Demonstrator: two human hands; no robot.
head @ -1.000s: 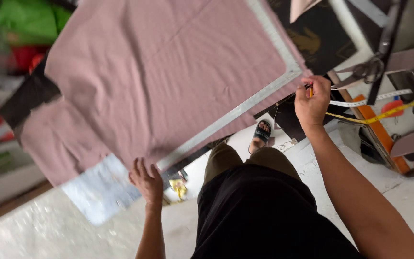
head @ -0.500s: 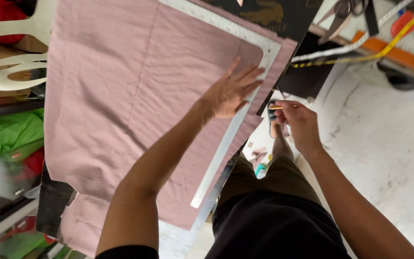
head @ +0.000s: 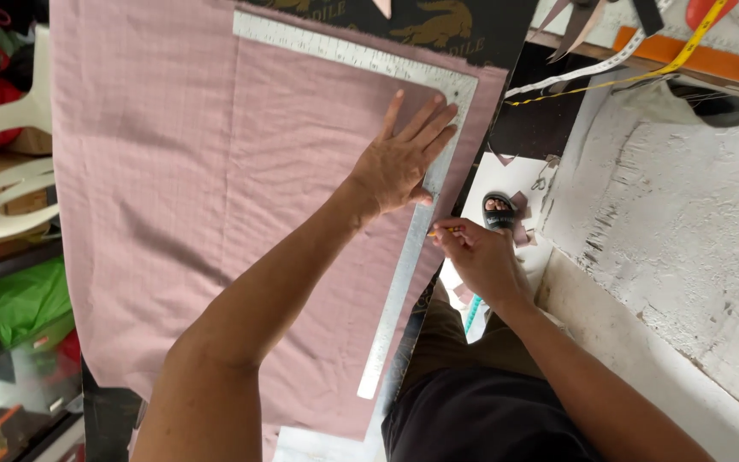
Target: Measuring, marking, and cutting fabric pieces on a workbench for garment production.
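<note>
Left hand (head: 399, 162) spread flat, fingers wide, pressing the metal square (head: 404, 274) onto the pink cloth (head: 198, 197) near the desk's edge, while the right hand (head: 476, 257), pinched shut on a pencil (head: 440, 230), sets its tip against the square's long arm.

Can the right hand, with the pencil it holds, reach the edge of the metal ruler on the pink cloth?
Probably yes. The right hand is already beside the ruler, its pencil tip close to the edge. The left hand presses farther up on the pink cloth, so nothing blocks the way.
</note>
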